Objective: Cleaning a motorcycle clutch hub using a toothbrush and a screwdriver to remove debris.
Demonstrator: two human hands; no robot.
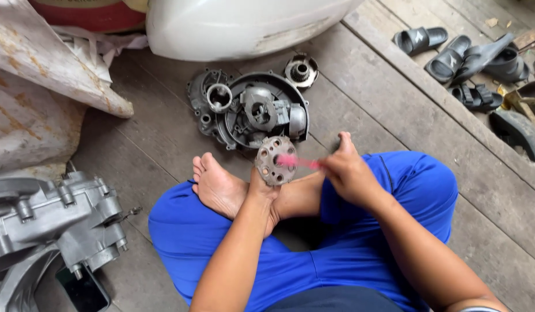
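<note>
I sit cross-legged in blue trousers on a wooden plank floor. My left hand [262,184] holds up a round grey metal disc with several holes [274,160], mostly hidden behind it. My right hand [348,169] grips a pink brush [295,161], blurred, its head touching the disc's face. Just beyond the disc lies a dark engine cover with parts inside [253,110] on the floor.
A small round gear part [301,70] lies by a white rounded body panel [238,23]. A grey engine casing [45,219] sits at left beside a phone [82,292]. Worn sacks [30,86] lie at far left. Black sandals [452,55] rest at upper right.
</note>
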